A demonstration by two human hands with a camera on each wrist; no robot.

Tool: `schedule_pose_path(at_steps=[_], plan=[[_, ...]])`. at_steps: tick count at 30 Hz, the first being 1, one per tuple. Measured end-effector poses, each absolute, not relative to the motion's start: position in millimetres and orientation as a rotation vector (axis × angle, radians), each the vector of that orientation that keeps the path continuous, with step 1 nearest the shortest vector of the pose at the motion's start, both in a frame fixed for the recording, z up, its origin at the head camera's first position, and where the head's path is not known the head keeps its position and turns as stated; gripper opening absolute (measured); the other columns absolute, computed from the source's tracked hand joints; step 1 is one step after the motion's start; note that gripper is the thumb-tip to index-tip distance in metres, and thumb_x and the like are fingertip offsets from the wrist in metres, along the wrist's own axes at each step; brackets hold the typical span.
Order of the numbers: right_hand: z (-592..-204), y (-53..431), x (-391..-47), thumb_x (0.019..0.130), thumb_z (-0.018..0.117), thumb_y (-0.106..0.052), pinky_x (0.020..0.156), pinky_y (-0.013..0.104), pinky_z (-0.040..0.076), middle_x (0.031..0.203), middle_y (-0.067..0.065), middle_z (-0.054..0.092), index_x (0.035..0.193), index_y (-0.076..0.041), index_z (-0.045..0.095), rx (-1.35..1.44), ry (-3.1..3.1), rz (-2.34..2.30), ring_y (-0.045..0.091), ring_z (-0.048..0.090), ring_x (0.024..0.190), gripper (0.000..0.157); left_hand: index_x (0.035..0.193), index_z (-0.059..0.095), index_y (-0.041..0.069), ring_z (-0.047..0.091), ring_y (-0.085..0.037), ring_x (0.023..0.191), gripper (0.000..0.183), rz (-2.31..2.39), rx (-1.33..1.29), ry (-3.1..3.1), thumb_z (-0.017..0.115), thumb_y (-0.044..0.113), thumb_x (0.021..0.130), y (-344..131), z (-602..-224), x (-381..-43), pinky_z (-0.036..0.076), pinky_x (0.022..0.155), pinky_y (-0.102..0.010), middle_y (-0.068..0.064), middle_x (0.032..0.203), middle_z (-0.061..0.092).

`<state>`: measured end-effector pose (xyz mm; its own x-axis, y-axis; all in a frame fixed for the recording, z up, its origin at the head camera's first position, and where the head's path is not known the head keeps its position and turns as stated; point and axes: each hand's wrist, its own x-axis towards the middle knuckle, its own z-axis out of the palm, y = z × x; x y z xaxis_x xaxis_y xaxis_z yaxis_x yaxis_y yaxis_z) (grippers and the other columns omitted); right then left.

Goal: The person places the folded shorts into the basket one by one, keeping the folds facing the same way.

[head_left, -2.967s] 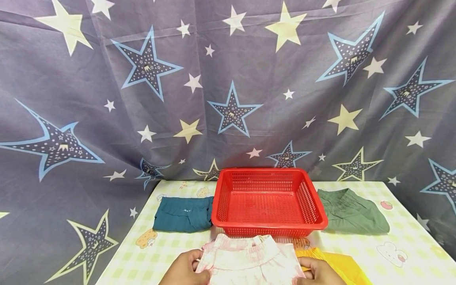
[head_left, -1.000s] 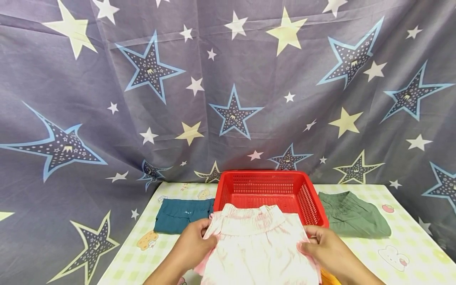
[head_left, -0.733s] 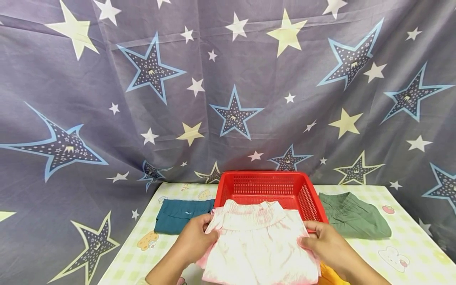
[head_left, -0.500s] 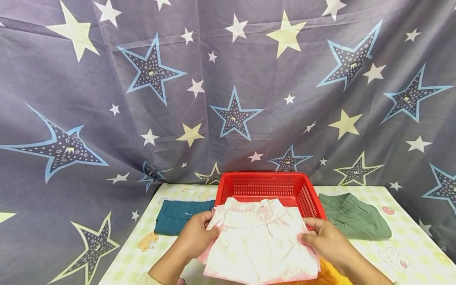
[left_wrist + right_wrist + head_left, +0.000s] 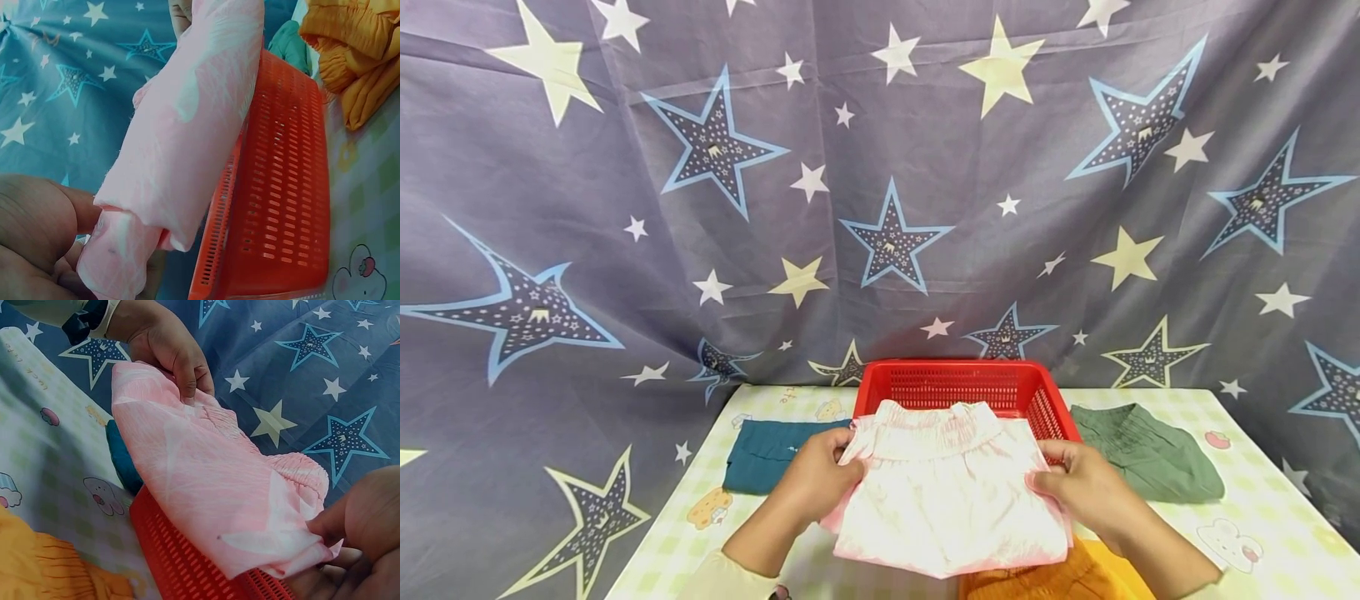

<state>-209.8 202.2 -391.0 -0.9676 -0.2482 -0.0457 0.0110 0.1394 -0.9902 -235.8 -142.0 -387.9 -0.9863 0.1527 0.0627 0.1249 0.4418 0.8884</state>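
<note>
Folded pale pink pants (image 5: 951, 500) with a gathered elastic waistband hang between my two hands, raised off the table. My left hand (image 5: 823, 475) pinches their left side between thumb and fingers; my right hand (image 5: 1086, 487) pinches the right side the same way. The waistband overlaps the red plastic basket (image 5: 970, 385) in the head view, hiding its front. In the left wrist view the pants (image 5: 181, 125) show edge-on above the basket's slotted wall (image 5: 281, 181). The right wrist view shows both hands gripping opposite ends of the cloth.
Folded teal pants (image 5: 760, 458) lie left of the basket, and folded green pants (image 5: 1150, 454) lie to its right. A yellow-orange garment (image 5: 1052, 579) lies near me, partly behind my right arm. A checked tablecloth (image 5: 1195, 508) covers the table; a star-printed curtain (image 5: 790, 217) hangs behind.
Both hands have lifted the pink pants from near the table's front up and forward, so they now overlap the basket. More of the yellow-orange garment's waistband shows beneath them. Basket and other garments stay put.
</note>
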Motion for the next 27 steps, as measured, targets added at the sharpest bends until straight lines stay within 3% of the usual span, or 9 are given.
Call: schedule_pose_path(at_steps=[15,27], plan=[[-383,204,-223,0.092,0.061,0.003,0.07,0.039,0.06,0.1,0.016,0.072,0.136,0.013,0.053,-0.166,2.316,-1.943,0.026,0.071,0.08,0.046,0.12,0.069,-0.002,0.061,-0.019,0.086,0.035,1.585,0.266,2.787,0.069,0.0,0.086,-134,-377,-252,0.052,0.077,-0.035,-0.006,0.095,0.069],[-378,204,-237,0.094,0.06,0.0,0.068,0.042,0.06,0.101,0.015,0.07,0.137,0.009,0.055,-0.056,2.351,-1.936,0.028,0.071,0.078,0.045,0.119,0.071,0.002,0.062,-0.018,0.082,0.031,1.6,0.239,2.752,0.067,0.0,0.088,-132,-377,-270,0.053,0.073,-0.033,-0.006,0.097,0.07]])
